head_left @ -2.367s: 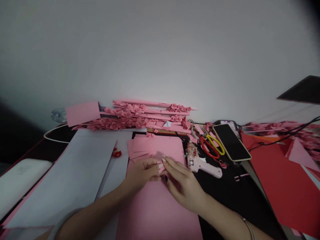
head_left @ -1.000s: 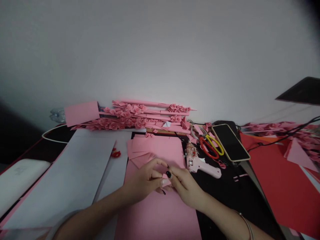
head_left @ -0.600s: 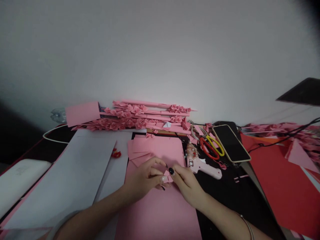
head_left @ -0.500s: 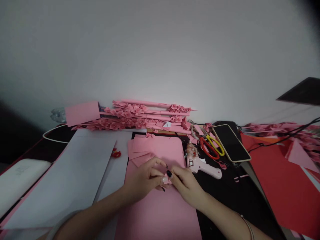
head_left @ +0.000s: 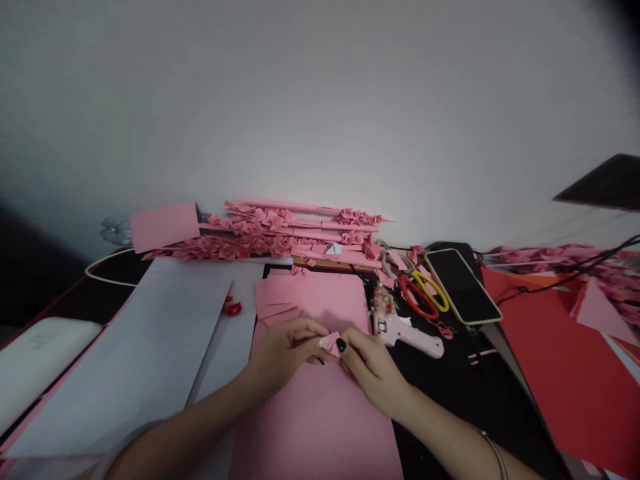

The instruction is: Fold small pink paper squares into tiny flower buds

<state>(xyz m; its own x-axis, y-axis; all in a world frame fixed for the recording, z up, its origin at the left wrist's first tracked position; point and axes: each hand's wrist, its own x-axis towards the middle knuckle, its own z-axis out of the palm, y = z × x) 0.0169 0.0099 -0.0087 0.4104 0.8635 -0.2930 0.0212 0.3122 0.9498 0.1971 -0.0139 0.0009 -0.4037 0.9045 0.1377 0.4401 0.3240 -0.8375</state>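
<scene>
Between my two hands is a small folded piece of pink paper [head_left: 331,343]. My left hand [head_left: 287,353] pinches its left side with thumb and fingers closed. On the right side, my right hand [head_left: 373,367] grips it, the dark-nailed thumb lying on the paper's edge. Part of the folded paper is covered by fingertips. Both hands are above a large pink sheet [head_left: 320,427], and several smaller pink paper pieces [head_left: 283,290] lie just beyond them.
A pink glue gun [head_left: 413,335], scissors with red and yellow handles [head_left: 419,297] and a phone [head_left: 463,287] lie to the right. Pink paper flowers [head_left: 260,230] line the wall. White sheets [head_left: 135,333] and a white power bank [head_left: 47,360] are left; red sheets [head_left: 565,360] are far right.
The fingers have shifted on the folded pink paper, and more of it shows between the hands now. My left fingers have drawn closer together.
</scene>
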